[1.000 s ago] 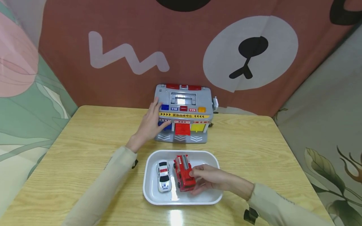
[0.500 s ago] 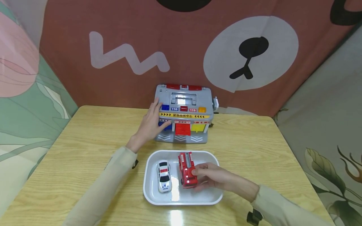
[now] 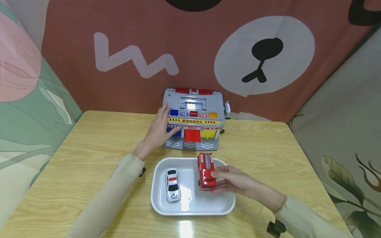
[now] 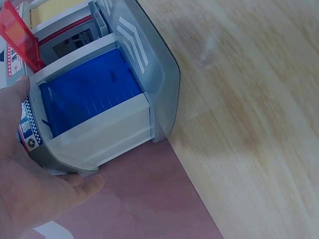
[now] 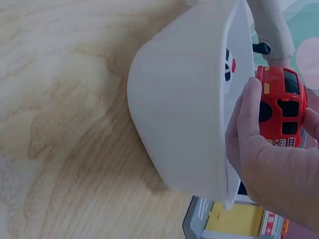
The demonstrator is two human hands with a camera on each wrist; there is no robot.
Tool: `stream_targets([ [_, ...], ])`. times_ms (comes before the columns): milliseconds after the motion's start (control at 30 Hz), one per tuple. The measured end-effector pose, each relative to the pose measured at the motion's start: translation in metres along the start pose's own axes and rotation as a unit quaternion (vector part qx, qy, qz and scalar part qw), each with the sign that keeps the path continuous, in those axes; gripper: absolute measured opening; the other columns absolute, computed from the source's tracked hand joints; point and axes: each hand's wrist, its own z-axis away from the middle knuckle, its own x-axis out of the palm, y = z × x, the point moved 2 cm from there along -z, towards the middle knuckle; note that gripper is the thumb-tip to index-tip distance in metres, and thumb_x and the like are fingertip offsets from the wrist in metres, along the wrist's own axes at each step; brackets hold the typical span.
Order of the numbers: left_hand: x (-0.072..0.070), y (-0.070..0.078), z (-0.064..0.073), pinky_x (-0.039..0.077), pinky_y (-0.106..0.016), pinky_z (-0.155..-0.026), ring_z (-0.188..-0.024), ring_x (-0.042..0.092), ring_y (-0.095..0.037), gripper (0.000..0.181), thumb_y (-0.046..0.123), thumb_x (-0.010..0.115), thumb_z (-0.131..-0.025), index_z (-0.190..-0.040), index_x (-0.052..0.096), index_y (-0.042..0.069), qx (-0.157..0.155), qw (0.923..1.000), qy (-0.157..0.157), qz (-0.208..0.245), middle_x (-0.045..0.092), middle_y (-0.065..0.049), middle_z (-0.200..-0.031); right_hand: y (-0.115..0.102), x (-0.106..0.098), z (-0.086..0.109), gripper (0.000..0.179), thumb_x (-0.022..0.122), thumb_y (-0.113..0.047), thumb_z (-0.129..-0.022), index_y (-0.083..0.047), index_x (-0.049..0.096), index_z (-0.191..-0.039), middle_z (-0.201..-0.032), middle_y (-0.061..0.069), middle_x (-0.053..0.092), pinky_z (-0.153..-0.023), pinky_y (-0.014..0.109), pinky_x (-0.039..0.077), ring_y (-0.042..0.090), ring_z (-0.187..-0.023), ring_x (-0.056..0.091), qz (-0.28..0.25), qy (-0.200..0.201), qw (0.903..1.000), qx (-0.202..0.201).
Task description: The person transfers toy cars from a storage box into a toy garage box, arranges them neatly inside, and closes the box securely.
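In the head view my right hand grips a red toy fire truck, thumb on top and fingers beneath its side. The truck hangs over the right part of the white tray, its rear across the far rim. A white toy police car lies in the tray's left half. My left hand rests against the left side of a grey toy garage, fingers nearly straight and thumb at the front. In the left wrist view the garage's blue door is down, and a red door swings outward.
The wooden table stretches around the tray and garage. Behind the garage hangs a brown cloth with a cartoon face. A small white part juts from the garage's right side.
My right hand has raised the fire truck from the tray and carried it right and toward the garage, turning it slightly straighter. My left hand and the garage stay put.
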Motion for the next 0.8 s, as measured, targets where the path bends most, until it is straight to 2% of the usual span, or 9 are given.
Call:
stream_targets([
  [500,0.001,0.000,0.001,0.025,-0.057,-0.110,-0.146,0.007,-0.032,0.090,0.051,0.062,-0.089,-0.154,0.017,0.008,0.007,0.9998,-0.001,-0.017,-0.006,-0.004,-0.162,-0.013,-0.037,0.012,0.070,0.054,-0.026,-0.098,0.016,0.019,-0.142,-0.113,0.012,0.062,-0.087,0.038,0.054,0.023,-0.097,0.064,0.021,0.012,0.9988,-0.043],
  [800,0.000,-0.001,0.001,0.025,-0.056,-0.110,-0.146,0.007,-0.033,0.090,0.052,0.061,-0.090,-0.154,0.018,0.007,0.012,0.9997,0.001,-0.019,-0.005,-0.006,-0.162,-0.026,-0.062,0.014,0.064,0.051,-0.030,-0.100,0.013,0.027,-0.141,-0.111,0.007,0.066,-0.091,0.035,0.051,0.020,-0.098,0.063,0.023,0.058,0.9963,-0.060],
])
